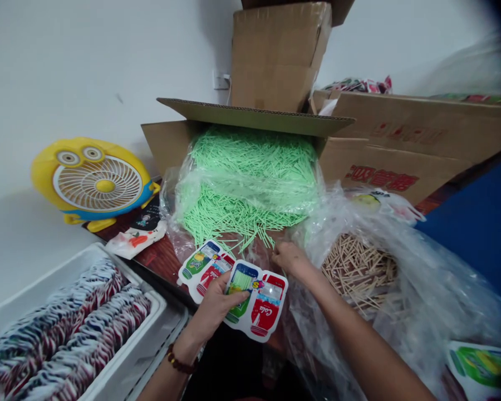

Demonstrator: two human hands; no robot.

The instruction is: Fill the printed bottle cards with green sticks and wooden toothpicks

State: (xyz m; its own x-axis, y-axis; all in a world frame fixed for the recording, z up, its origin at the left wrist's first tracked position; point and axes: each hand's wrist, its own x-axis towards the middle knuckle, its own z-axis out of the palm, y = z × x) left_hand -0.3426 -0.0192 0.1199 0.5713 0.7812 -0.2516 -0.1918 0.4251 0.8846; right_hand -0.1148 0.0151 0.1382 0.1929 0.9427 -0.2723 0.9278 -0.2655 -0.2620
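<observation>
Red and green printing covers a flat, white-edged double pack, upright and slightly tilted, pinched between thumb and fingers of the left hand. Pale green strands show in its green half; the red half's panel looks pale, contents unclear. A second pack lies just beyond the left hand; whether it is also gripped cannot be told. The right hand is curled at the near edge of the green sticks; what its fingertips pinch, if anything, is hidden. Step in hand, as judged: gathering sticks for the pack. The next move appears to call for a fine fingertip grip, since the sticks are slim, loose and tangled. Ahead of both hands, a corrugated carton stands open. Right of the right hand, crinkled clear plastic surrounds matt tan sticks. Left of the left hand, a smooth white bin holds ranked packs.
</observation>
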